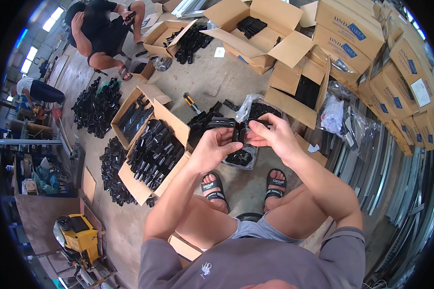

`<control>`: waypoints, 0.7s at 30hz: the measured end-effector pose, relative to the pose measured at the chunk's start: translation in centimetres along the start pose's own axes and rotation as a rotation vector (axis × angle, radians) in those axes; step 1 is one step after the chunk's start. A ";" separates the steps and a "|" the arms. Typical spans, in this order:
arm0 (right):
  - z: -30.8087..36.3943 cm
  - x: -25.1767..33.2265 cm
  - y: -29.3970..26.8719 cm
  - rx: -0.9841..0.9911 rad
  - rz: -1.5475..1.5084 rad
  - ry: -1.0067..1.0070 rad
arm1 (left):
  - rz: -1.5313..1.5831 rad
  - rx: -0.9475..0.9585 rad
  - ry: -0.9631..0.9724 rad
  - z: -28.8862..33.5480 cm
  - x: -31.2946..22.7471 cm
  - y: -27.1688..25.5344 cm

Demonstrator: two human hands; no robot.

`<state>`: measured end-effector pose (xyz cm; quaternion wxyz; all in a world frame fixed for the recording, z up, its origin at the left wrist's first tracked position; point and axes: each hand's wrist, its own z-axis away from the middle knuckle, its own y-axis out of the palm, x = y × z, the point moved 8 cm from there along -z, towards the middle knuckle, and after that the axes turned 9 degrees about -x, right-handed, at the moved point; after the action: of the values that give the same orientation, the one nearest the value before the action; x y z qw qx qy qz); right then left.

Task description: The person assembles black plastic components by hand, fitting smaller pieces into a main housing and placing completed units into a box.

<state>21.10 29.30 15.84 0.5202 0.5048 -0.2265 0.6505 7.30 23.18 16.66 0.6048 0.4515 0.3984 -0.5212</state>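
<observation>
"In the head view, what are the hands doing?"
"The left hand (211, 150) pinches a black part (237, 133) between thumb and fingers; the right hand (278, 138) grips at its other side. I can't tell whether it's one piece or two."
"Where is it?"
"Held up over a clear tub (248, 167) on the floor (214, 79)."
"And nearby?"
"An open cardboard box (172, 121) of black pieces (153, 150) to the left, an orange-handled tool (191, 102) beyond."
</observation>
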 end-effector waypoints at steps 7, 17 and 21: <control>0.6 -0.3 0.6 -0.023 -0.039 0.000 | -0.001 -0.036 0.006 0.6 -0.1 -0.3; 0.7 -0.3 0.7 0.007 0.006 -0.020 | -0.160 -0.077 0.009 1.1 -0.5 -1.0; 0.5 -0.7 0.9 0.010 0.040 0.013 | -0.302 -0.138 0.038 1.0 -0.1 -1.8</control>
<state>20.47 28.27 15.66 0.5059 0.4985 -0.2301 0.6653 5.53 22.13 16.80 0.5417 0.3537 0.5081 -0.5687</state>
